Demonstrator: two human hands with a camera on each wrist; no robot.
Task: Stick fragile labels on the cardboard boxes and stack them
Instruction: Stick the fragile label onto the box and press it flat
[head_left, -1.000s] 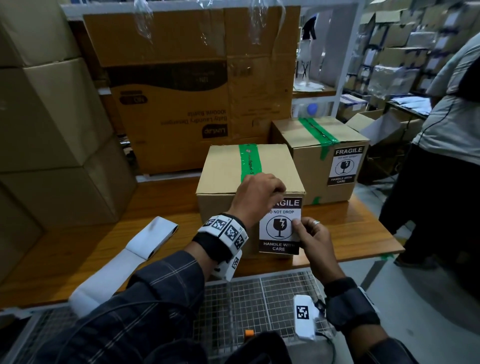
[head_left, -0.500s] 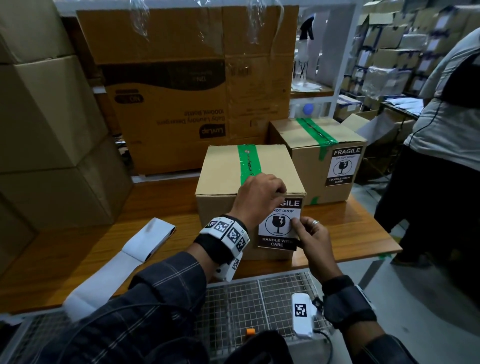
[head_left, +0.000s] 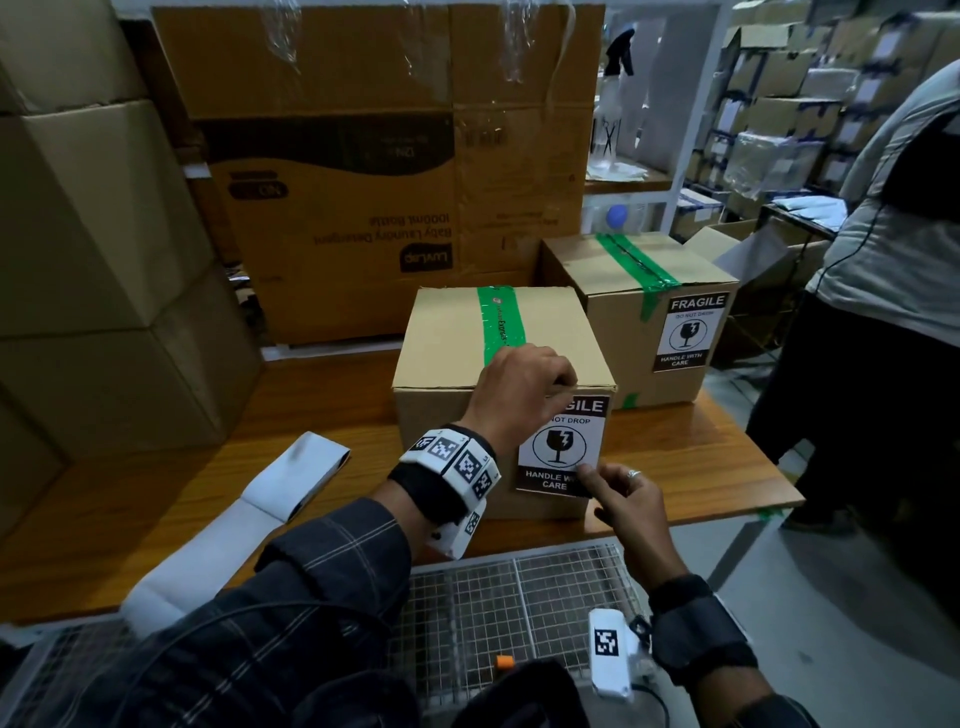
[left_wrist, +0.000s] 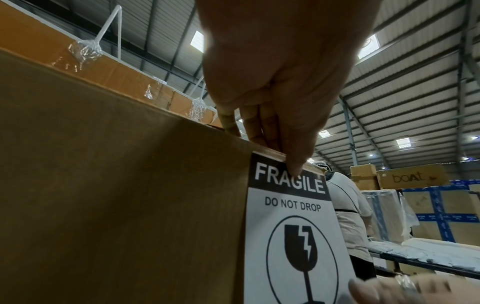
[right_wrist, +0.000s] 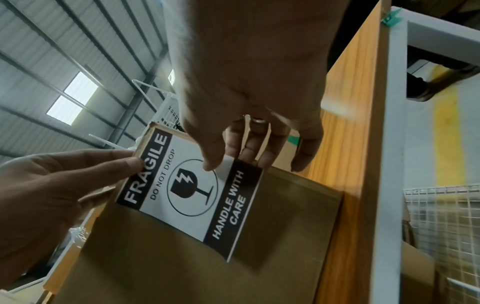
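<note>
Fragile label on front face of near box, left hand curled over box top edge w/ thumb pressing label's top, right hand pinching label's lower right corner, 2nd labelled box behind-right, white liner strip on table to left, bystander at right.

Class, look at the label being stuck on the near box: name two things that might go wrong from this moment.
1. The fragile label sits close to the near box's right edge; if it slips sideways as it is pressed, it may overhang the corner.
2. The left hand pins only the top edge, while the right hand holds the lower corner, which looks not yet stuck down in the right wrist view; pressing unevenly could trap a crease or set it crooked.
</note>
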